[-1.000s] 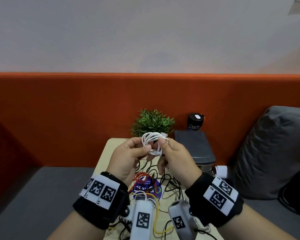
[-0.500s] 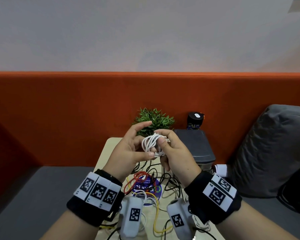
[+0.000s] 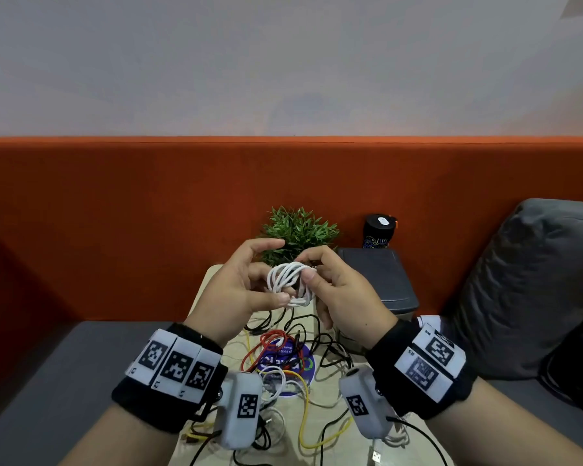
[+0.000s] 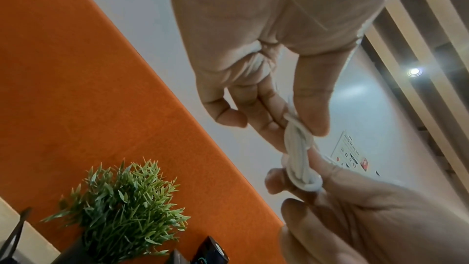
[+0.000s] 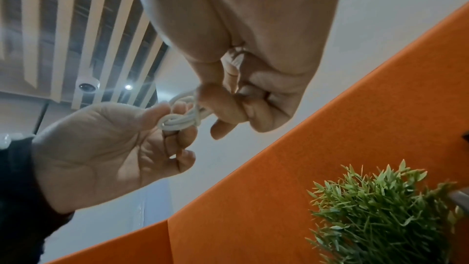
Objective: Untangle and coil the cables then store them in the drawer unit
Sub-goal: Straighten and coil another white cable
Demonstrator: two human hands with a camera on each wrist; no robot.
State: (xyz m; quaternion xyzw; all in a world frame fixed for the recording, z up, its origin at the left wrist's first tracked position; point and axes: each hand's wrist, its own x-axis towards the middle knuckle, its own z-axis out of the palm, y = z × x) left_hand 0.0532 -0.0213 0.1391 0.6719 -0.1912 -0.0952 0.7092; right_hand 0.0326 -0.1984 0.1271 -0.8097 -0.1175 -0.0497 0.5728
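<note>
Looking at the near edge of the worktop (image 3: 212,280) first, there's a messy pile of loose cables (image 3: 293,361) in black, red, yellow and white, all crossing over each other on top of a round blue sticker (image 3: 288,366). Above that pile, both hands are up in the air holding one white cable (image 3: 288,284) that's already wound into a small coil. The left hand (image 3: 236,294) pinches the lower end of the coil between its thumb and curled fingers (image 4: 269,119), with the index finger sticking up free of it. The right hand (image 3: 344,297) pinches the other side, thumb pressed on the bundle where a turn wraps across the loops, and its other fingers (image 5: 228,127) are curled in behind. So the coil sits right between the two hands, not touching the worktop at all. Further back, on the far right part of the worktop, sits the dark grey drawer unit (image 3: 377,280), can't tell from here if a drawer is open. Behind it there's a little green plant (image 3: 300,230) and a black can (image 3: 379,232) up against the orange panel (image 3: 115,213).
</note>
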